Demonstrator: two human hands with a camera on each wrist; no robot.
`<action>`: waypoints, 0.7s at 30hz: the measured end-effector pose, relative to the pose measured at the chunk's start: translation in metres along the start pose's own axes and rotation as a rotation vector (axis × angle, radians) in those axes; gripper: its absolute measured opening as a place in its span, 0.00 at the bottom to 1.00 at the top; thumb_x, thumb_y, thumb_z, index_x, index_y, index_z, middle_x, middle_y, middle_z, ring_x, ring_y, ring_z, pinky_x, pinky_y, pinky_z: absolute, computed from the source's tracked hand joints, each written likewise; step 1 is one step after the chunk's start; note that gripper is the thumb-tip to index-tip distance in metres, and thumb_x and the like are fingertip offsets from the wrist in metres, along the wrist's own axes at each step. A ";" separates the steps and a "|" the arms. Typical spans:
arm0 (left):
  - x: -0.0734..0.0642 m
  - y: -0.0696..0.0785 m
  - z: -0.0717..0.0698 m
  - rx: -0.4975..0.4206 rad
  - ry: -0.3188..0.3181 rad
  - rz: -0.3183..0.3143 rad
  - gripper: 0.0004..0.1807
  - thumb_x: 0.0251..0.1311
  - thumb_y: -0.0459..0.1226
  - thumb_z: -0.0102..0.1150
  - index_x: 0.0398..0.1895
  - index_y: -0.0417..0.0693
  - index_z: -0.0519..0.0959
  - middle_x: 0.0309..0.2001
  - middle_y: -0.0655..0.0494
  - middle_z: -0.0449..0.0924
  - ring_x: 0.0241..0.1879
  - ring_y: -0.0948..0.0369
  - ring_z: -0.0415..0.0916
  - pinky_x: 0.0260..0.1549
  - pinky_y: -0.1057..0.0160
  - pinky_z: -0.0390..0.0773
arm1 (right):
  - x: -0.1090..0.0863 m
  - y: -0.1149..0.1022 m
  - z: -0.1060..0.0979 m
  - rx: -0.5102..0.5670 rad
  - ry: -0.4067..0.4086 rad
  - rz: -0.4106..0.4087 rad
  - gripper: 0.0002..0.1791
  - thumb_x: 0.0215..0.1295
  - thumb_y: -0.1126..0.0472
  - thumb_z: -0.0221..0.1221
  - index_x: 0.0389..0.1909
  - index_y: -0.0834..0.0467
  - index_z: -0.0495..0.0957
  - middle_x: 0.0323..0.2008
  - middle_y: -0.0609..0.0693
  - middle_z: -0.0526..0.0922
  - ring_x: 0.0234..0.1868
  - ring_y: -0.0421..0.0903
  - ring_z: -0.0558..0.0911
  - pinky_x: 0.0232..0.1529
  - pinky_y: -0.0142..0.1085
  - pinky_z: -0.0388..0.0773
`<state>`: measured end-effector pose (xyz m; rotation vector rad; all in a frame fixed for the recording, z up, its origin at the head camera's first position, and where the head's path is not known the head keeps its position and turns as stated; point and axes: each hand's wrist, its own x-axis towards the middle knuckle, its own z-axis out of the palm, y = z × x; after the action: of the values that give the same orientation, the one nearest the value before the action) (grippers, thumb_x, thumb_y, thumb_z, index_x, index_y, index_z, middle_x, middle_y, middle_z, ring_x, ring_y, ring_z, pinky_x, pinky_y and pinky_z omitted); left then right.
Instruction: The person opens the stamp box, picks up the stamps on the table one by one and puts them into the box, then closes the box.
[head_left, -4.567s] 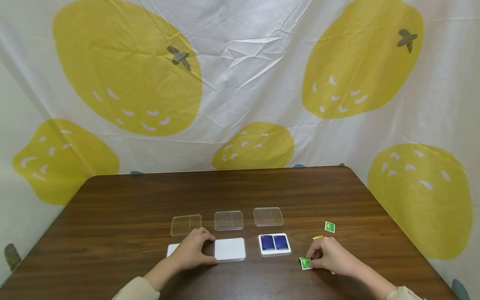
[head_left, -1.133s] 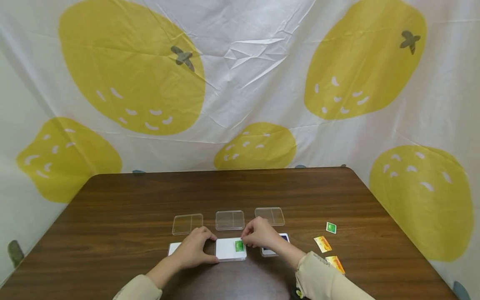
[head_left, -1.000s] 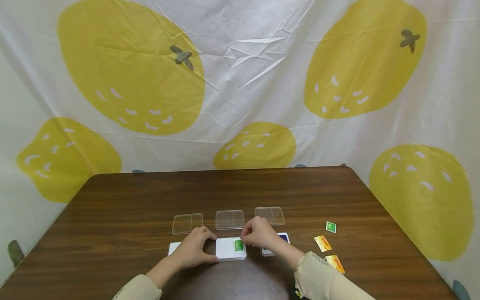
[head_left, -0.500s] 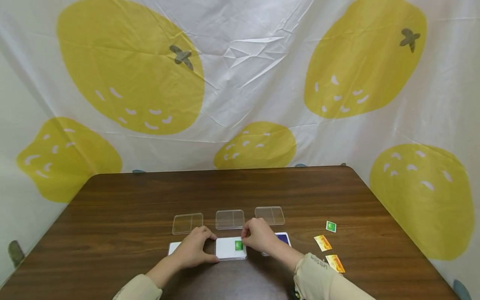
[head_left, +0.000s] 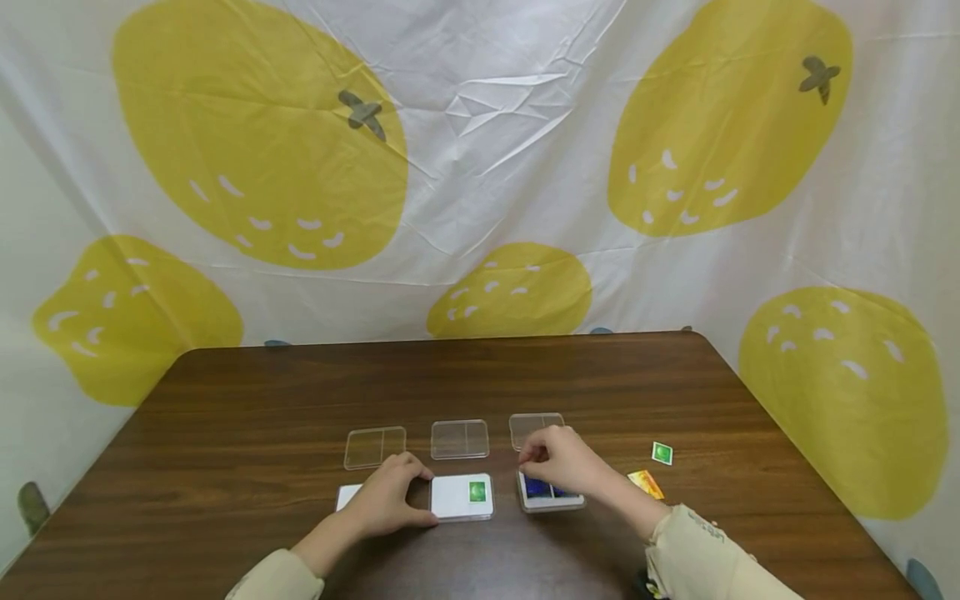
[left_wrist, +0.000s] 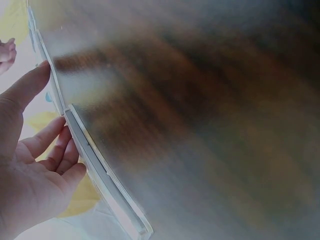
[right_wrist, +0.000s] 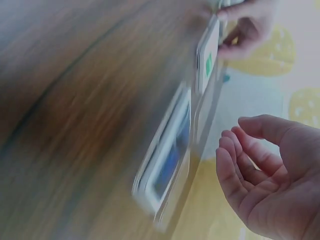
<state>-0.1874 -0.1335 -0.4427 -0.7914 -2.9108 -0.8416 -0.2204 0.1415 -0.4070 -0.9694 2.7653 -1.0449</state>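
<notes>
My left hand holds the middle clear case by its left end, thumb at the near corner and forefinger at the far one. On the white card in that case lies a green stamp, towards the right. My right hand hovers over the right-hand case, which bears two blue stamps on white. In the right wrist view its fingers are loosely curled and hold nothing. A third case with a white card is mostly hidden behind my left hand.
Three clear two-part lids lie in a row behind the cases. To the right on the wooden table are another green stamp and an orange stamp. A lemon-print cloth hangs behind the table.
My right hand fetched the green stamp from the right and set it on the middle card. It has now let go and moved right, its sleeve covering the nearer orange stamp. My left hand stays put.
</notes>
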 end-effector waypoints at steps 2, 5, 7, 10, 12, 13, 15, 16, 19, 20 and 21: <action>0.000 0.000 0.000 -0.004 0.001 0.000 0.27 0.36 0.46 0.72 0.39 0.39 0.77 0.38 0.54 0.72 0.42 0.56 0.68 0.43 0.53 0.71 | -0.007 0.006 -0.010 0.004 -0.005 0.010 0.02 0.51 0.67 0.62 0.22 0.58 0.80 0.18 0.41 0.77 0.20 0.32 0.70 0.22 0.27 0.70; 0.000 0.000 0.000 -0.001 0.004 0.001 0.27 0.36 0.46 0.72 0.39 0.39 0.77 0.38 0.54 0.73 0.41 0.56 0.68 0.42 0.53 0.71 | -0.017 0.016 -0.024 0.003 -0.004 0.028 0.01 0.52 0.66 0.61 0.24 0.59 0.80 0.19 0.41 0.77 0.21 0.32 0.70 0.23 0.27 0.70; 0.000 0.000 0.000 0.001 0.004 0.003 0.27 0.36 0.46 0.72 0.39 0.39 0.77 0.38 0.54 0.73 0.41 0.56 0.68 0.43 0.53 0.71 | -0.024 0.023 -0.033 0.007 0.000 0.044 0.01 0.52 0.66 0.61 0.25 0.60 0.80 0.20 0.42 0.78 0.21 0.33 0.71 0.22 0.28 0.70; 0.000 0.000 0.000 0.005 0.005 0.005 0.27 0.36 0.46 0.72 0.39 0.39 0.77 0.38 0.54 0.73 0.42 0.56 0.69 0.43 0.53 0.71 | -0.035 0.034 -0.045 0.031 0.014 0.090 0.06 0.52 0.65 0.62 0.30 0.63 0.80 0.22 0.44 0.78 0.22 0.35 0.72 0.22 0.28 0.70; 0.000 0.001 0.000 0.003 0.008 0.003 0.27 0.36 0.46 0.72 0.39 0.39 0.77 0.38 0.54 0.73 0.42 0.55 0.69 0.43 0.53 0.70 | -0.042 0.041 -0.052 0.051 0.026 0.120 0.09 0.52 0.64 0.62 0.33 0.65 0.79 0.24 0.46 0.78 0.24 0.36 0.73 0.23 0.29 0.72; 0.000 0.001 0.000 0.003 0.009 0.003 0.27 0.36 0.45 0.72 0.39 0.39 0.77 0.38 0.54 0.73 0.42 0.55 0.69 0.43 0.52 0.70 | -0.045 0.045 -0.056 0.061 0.033 0.139 0.10 0.52 0.64 0.62 0.34 0.66 0.79 0.24 0.46 0.78 0.25 0.37 0.74 0.24 0.29 0.72; 0.000 0.001 0.000 0.003 0.010 0.003 0.27 0.36 0.45 0.72 0.39 0.39 0.77 0.38 0.54 0.73 0.42 0.55 0.69 0.43 0.52 0.71 | -0.052 0.053 -0.064 0.062 0.041 0.161 0.10 0.53 0.63 0.62 0.34 0.66 0.79 0.25 0.47 0.78 0.26 0.37 0.75 0.25 0.29 0.73; 0.000 0.001 0.000 0.004 0.010 0.003 0.27 0.36 0.45 0.72 0.39 0.39 0.77 0.38 0.54 0.73 0.42 0.55 0.69 0.43 0.52 0.71 | -0.055 0.058 -0.068 0.059 0.044 0.168 0.09 0.54 0.63 0.62 0.34 0.65 0.79 0.25 0.47 0.79 0.26 0.37 0.75 0.25 0.29 0.73; 0.000 0.001 0.000 0.009 0.011 0.001 0.27 0.36 0.45 0.72 0.39 0.39 0.77 0.38 0.54 0.73 0.42 0.55 0.69 0.43 0.53 0.71 | -0.064 0.071 -0.079 0.034 0.062 0.180 0.08 0.54 0.62 0.62 0.32 0.63 0.80 0.25 0.46 0.79 0.26 0.36 0.74 0.25 0.29 0.72; 0.000 0.001 0.000 0.011 0.011 0.001 0.27 0.36 0.45 0.72 0.39 0.39 0.77 0.37 0.54 0.72 0.42 0.55 0.69 0.43 0.53 0.71 | -0.067 0.075 -0.081 0.025 0.070 0.179 0.08 0.54 0.62 0.62 0.32 0.63 0.80 0.25 0.46 0.79 0.26 0.36 0.74 0.25 0.29 0.72; 0.000 0.000 0.000 0.011 0.012 0.003 0.27 0.36 0.45 0.72 0.38 0.39 0.77 0.37 0.54 0.72 0.42 0.55 0.69 0.43 0.53 0.71 | -0.069 0.079 -0.084 0.018 0.078 0.184 0.08 0.54 0.62 0.62 0.32 0.62 0.80 0.25 0.46 0.79 0.26 0.35 0.74 0.25 0.29 0.72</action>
<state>-0.1870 -0.1336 -0.4423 -0.7870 -2.9010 -0.8263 -0.2272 0.2756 -0.4027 -0.6702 2.8352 -1.0984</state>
